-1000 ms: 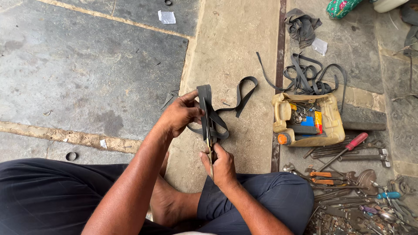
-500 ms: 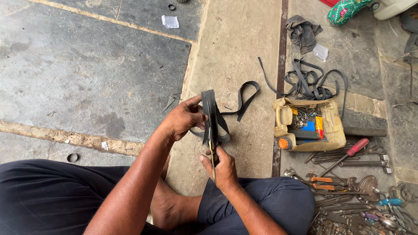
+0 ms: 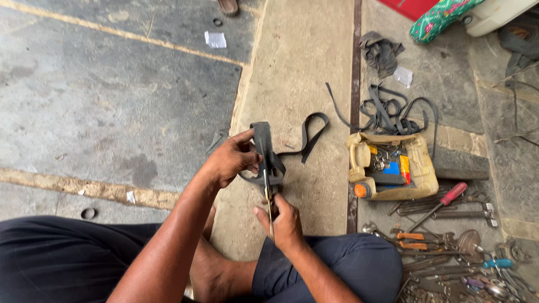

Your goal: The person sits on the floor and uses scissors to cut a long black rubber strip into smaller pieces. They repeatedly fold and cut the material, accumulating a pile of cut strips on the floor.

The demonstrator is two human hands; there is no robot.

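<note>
The person sits on the floor (image 3: 112, 106) with knees spread, both arms reaching forward over a paler concrete strip (image 3: 303, 73) that runs away from the body. The left hand (image 3: 230, 160) is closed around a black rubber strip (image 3: 263, 147), thumb and fingers pinching its upper folded end so that it stands upright just above the hand's knuckles. From there the strip loops down between the two hands, and a loose tail curls off to the right, lying on the concrete strip. The right hand (image 3: 285, 220) sits lower and nearer the body, just beside the right knee, fingers wrapped around the handles of a pair of scissors (image 3: 268, 193). The blades point up and away from the body and meet the rubber strip at its lower loop, directly between the hands; whether the blades are parted cannot be told. To the right, past a dark groove in the floor, a cut-open yellow plastic container (image 3: 418, 174) holds small parts, with a heap of more black rubber strips (image 3: 387, 112) just beyond it and a grey rag (image 3: 380, 51) farther off. Near the right knee lie a red-handled screwdriver (image 3: 443, 201), orange-handled pliers (image 3: 412, 241) and a scatter of wrenches (image 3: 449, 210). A small rubber ring (image 3: 88, 213) lies by the left leg.
</note>
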